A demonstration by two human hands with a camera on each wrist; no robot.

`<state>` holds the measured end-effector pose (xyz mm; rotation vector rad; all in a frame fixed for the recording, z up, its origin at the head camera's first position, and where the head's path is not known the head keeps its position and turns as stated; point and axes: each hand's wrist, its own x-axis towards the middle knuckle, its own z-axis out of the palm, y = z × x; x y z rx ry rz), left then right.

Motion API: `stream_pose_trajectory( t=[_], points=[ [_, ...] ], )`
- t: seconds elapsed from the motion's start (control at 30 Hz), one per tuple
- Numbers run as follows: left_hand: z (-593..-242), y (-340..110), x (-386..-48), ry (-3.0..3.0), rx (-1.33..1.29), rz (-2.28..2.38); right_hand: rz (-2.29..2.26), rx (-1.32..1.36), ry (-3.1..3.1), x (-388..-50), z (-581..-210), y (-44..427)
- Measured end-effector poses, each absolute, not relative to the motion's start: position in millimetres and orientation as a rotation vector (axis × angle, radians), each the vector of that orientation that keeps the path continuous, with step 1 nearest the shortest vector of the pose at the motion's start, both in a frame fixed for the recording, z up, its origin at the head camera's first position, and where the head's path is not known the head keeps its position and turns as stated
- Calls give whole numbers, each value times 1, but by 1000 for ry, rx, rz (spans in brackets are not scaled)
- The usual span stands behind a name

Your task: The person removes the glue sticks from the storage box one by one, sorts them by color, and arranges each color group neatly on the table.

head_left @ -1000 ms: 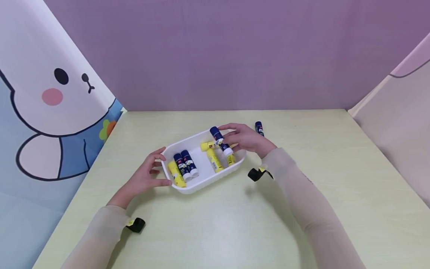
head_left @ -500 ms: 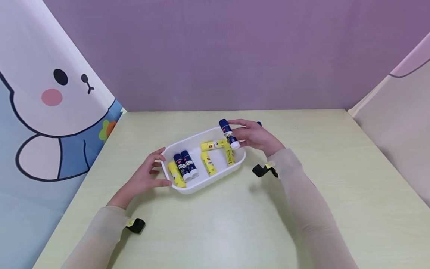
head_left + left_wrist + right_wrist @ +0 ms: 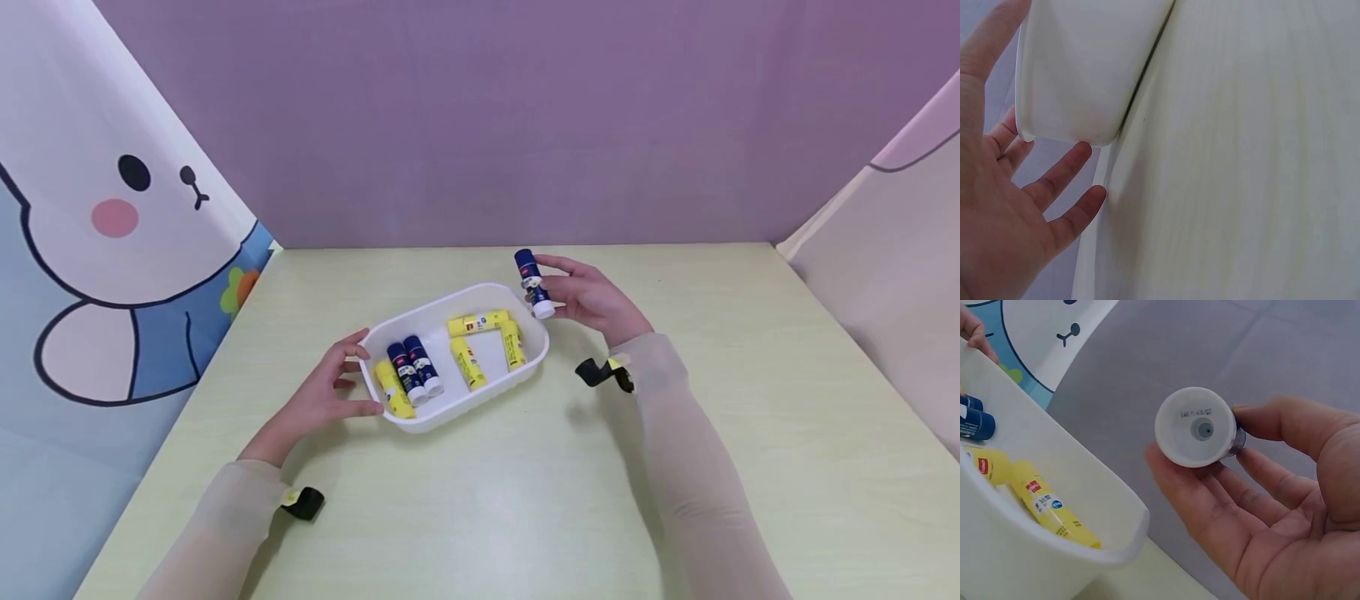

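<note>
A white plastic tray (image 3: 442, 412) stands on the table, turned slightly. My left hand (image 3: 330, 387) holds its left end, with fingers on the far rim and thumb at the near corner; in the left wrist view the fingers of this hand (image 3: 1010, 187) spread along the tray wall (image 3: 1085, 69). My right hand (image 3: 588, 296) pinches a blue glue stick (image 3: 533, 282) just beyond the tray's right end, blue cap up; its white base faces the right wrist camera. Inside the tray, two blue glue sticks (image 3: 414, 367) lie beside a yellow glue stick (image 3: 394, 390); three yellow glue sticks (image 3: 467, 364) lie at the right.
The pale wooden table (image 3: 480, 508) reaches back to a purple backdrop (image 3: 480, 125). A cartoon-printed sheet (image 3: 112, 275) borders the left, and a pale sheet (image 3: 885, 275) the right. Black straps (image 3: 303, 503) hang at both wrists.
My right hand has lifted the blue glue stick from over the tray and carried it right and away. One yellow glue stick has shifted left. Another blue glue stick behind the hand is now hidden.
</note>
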<state>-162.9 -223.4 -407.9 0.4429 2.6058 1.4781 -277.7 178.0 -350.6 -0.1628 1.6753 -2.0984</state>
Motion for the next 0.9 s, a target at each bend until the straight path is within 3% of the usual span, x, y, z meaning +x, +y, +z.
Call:
stream_pose_trajectory(
  t=[0.9],
  points=[
    [-409, -223, -162, 2599, 447, 1492, -2409, 72, 1439, -286, -362, 241]
  ],
)
